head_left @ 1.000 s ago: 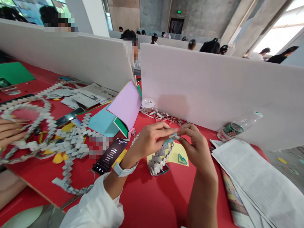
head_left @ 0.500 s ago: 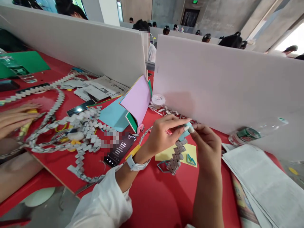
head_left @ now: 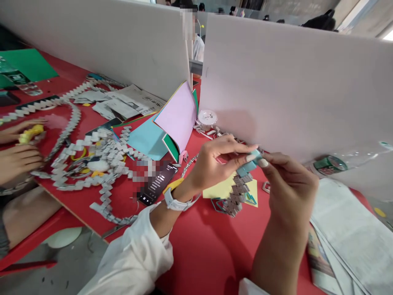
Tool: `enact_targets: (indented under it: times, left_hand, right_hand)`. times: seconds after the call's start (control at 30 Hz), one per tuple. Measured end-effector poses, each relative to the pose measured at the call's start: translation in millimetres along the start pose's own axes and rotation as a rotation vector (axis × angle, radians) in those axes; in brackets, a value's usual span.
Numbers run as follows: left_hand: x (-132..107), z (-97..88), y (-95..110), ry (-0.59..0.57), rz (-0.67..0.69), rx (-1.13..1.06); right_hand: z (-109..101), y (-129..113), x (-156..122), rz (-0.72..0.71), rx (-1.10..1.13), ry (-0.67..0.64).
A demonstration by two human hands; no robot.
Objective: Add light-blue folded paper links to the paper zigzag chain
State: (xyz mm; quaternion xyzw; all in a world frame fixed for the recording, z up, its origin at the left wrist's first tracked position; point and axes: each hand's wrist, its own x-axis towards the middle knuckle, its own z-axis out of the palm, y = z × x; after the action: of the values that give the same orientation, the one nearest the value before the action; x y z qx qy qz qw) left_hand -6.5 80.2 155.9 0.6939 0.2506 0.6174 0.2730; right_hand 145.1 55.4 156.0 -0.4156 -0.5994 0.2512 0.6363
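Note:
A zigzag chain of folded paper (head_left: 238, 196) hangs below my hands, grey newsprint lower down and light blue at its top end. My left hand (head_left: 219, 162), with a white watch (head_left: 176, 200) on the wrist, pinches the blue end between thumb and fingers. From the other side, my right hand (head_left: 288, 180) grips the same blue end with thumb and forefinger. Under the chain lies a yellow paper sheet (head_left: 211, 190), with small folded blue strips (head_left: 251, 199) on it. The chain's lower tip hangs close to the red table, and whether it touches cannot be told.
Left of me are a phone (head_left: 158, 182), a heap of white paper chains (head_left: 107, 157) and a co-worker's hands (head_left: 21, 159) with a yellow piece. A plastic bottle (head_left: 334, 164) and newspapers (head_left: 350, 229) lie at right. White partitions (head_left: 276, 82) stand behind, near coloured sheets (head_left: 179, 116).
My right hand has moved right, and the blue chain end has shifted slightly right with my left hand. My view has tipped downward. The co-worker's hands now hold the yellow piece up.

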Motion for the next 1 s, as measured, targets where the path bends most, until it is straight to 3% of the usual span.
enact_targets:
  times: [0.13,0.3,0.47,0.57,0.67,0.77,0.87,1.0]
  left_hand:
    - [0,-2.3,-1,0.001,-0.046,-0.053]
    - [-2,-5.8,5,-0.03,0.072,0.072]
    - [-7,-7.9,7,-0.148,0.149,0.172]
    - [-8,-3.1,9,-0.085,0.026,0.037]
    - [-7,4.7,12,-0.017,-0.226,-0.183]
    - [-7,10.4,13,0.003,-0.358,-0.265]
    - [-9,12.9,13,0.087,-0.362,-0.242]
    - [-12,16.3,13,0.117,-0.249,-0.219]
  right_hand:
    - [0,-2,-2,0.021,-0.021,0.051]
    - [5,-13,-10,0.009,-0.113,0.114]
    - [7,-23,-17,-0.099,-0.16,0.153]
    - [8,-23,-15,-0.117,-0.096,0.193]
    - [13,-20,-12,-0.091,-0.027,0.36]
    - [21,-20,-13,-0.065,-0.075,0.465]
    - [29,-24,-18,-0.085,-0.141,0.509]
    - [36,-30,-26,-0.087,-0.142,0.531]
